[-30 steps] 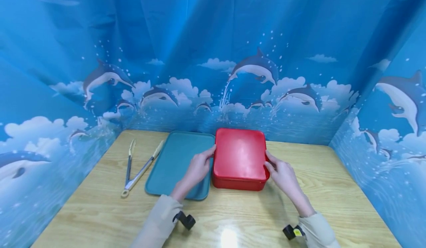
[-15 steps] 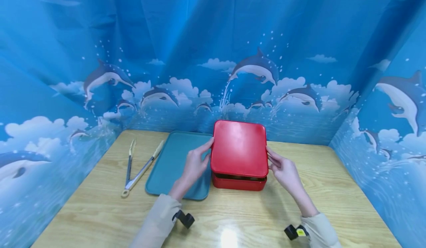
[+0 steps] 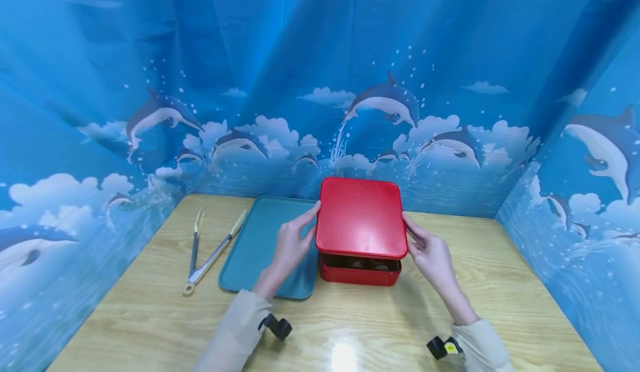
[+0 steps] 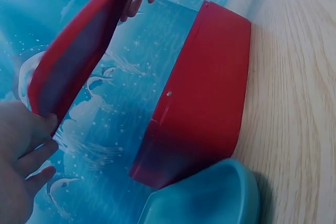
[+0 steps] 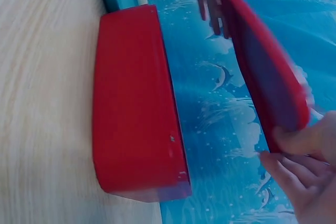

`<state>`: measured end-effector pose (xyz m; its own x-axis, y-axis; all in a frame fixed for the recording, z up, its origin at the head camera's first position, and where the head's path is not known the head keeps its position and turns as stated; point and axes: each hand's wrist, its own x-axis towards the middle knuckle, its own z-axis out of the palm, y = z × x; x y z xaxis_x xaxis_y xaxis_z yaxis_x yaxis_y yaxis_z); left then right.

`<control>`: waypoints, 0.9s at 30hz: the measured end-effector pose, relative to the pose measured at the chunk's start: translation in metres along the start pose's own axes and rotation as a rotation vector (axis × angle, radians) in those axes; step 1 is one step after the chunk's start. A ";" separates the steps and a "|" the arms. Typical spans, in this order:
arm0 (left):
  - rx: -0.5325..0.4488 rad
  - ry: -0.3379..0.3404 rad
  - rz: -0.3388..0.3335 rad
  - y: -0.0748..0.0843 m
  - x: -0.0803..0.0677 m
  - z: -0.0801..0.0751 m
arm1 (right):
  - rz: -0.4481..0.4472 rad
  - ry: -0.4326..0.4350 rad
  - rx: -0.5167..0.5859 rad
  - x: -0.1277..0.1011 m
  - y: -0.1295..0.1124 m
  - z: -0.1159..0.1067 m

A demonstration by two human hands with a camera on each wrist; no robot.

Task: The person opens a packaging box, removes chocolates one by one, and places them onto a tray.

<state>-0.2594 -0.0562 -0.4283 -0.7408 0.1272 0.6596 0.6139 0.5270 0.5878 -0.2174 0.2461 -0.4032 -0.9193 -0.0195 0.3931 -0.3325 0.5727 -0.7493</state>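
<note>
- We see the left hand point(image 3: 290, 244) holding the left edge of the red lid point(image 3: 361, 217), fingers curled onto its rim; in the left wrist view the fingertips point(image 4: 44, 124) press the lid's point(image 4: 79, 45) near corner.
- The right hand point(image 3: 431, 252) holds the lid's right edge the same way, thumb and fingers pinching the rim; the right wrist view shows its fingers point(image 5: 294, 145) at the lid's point(image 5: 262, 72) corner.
- The lid is held between both hands, clear of the box point(image 3: 360, 269) and directly above it, tilted with its front edge raised so that a gap opens toward us.
- Through that gap we note dark contents inside the box; we cannot tell what they are.
- The box point(image 4: 202, 98) sits on the table point(image 3: 370, 327), both wrist views showing its red side wall point(image 5: 134, 103) flat on the wood.
- A teal tray point(image 3: 260, 244) lies just left of the box, touching or nearly touching it; the left hand hangs over the tray's right part.
- Tongs point(image 3: 205, 252) lie left of the box, beyond the tray, apart from it.
- A blue dolphin backdrop point(image 3: 320, 83) rises behind the box and at both sides.
</note>
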 end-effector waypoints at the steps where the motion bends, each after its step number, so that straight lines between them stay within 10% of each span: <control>1: -0.002 0.004 -0.007 0.001 0.000 0.000 | -0.022 0.042 -0.007 0.000 0.000 0.002; 11: 0.000 0.121 -0.063 0.013 -0.002 0.002 | -0.143 0.383 -0.050 -0.001 -0.005 0.011; 27: 0.207 0.274 -0.047 0.024 0.000 -0.008 | -0.350 0.549 -0.240 0.010 -0.010 0.010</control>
<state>-0.2426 -0.0501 -0.4106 -0.6489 -0.1167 0.7519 0.4918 0.6896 0.5315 -0.2254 0.2325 -0.3971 -0.5058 0.1447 0.8504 -0.4763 0.7751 -0.4152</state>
